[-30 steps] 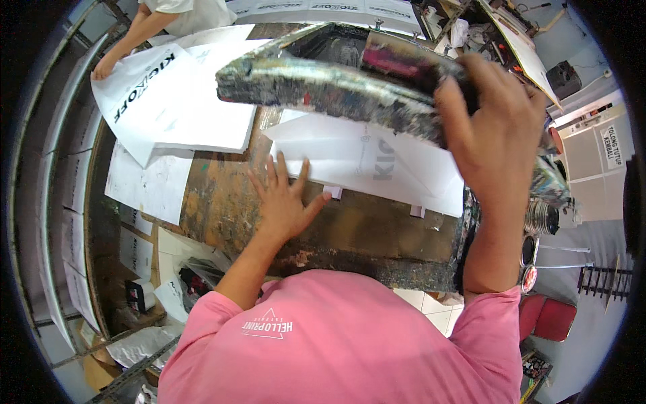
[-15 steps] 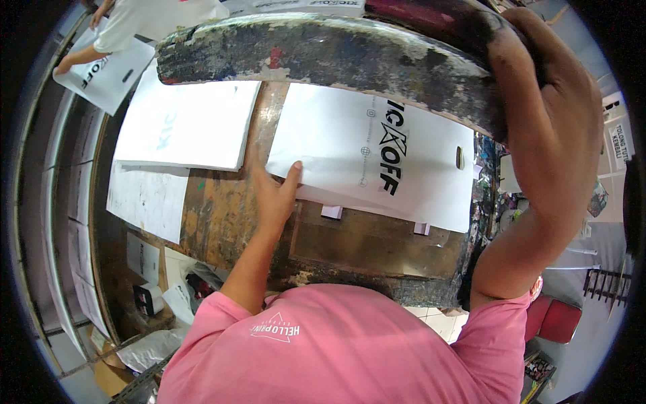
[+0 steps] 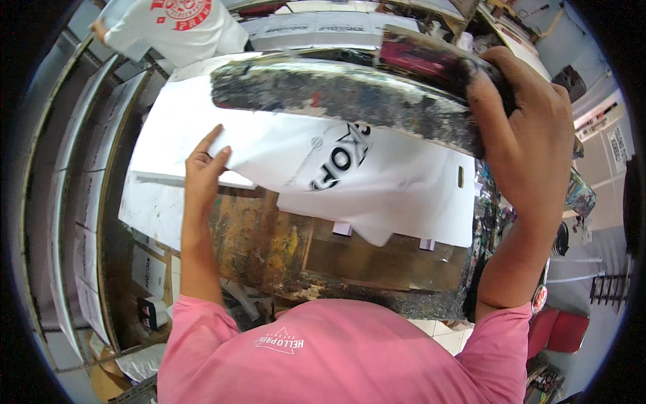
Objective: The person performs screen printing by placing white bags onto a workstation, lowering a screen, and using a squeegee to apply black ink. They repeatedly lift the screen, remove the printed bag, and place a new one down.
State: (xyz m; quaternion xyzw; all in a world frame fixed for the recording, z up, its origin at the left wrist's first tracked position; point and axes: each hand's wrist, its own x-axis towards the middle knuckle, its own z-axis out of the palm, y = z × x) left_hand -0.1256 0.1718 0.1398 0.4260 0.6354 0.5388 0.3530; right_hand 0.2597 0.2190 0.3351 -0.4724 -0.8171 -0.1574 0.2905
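My right hand (image 3: 528, 128) is closed round the right end of a thick, ink-stained screen-printing frame (image 3: 336, 94), which is tilted up over the table. Beside that hand is a dark maroon, stained bar (image 3: 424, 60); whether I grip it too I cannot tell. My left hand (image 3: 205, 161) holds the left side of a white bag with black letters (image 3: 340, 158), its fingers partly hidden. The bag is bent and blurred, one corner drooping. A white piece with a handle slot (image 3: 441, 209) lies flat at right; I cannot tell whether it is separate.
A stack of white bags (image 3: 158, 151) lies at the left of the stained wooden table (image 3: 249, 229). Small pale tabs (image 3: 342, 229) stick to the board near the flat piece. Another person in a white shirt (image 3: 182, 30) stands at the far left, by shelves (image 3: 87, 202).
My left hand has moved left with the bag, lifting it off the board toward the stack. My right hand still holds the frame raised. The other person has turned, and the bag they held is hidden.
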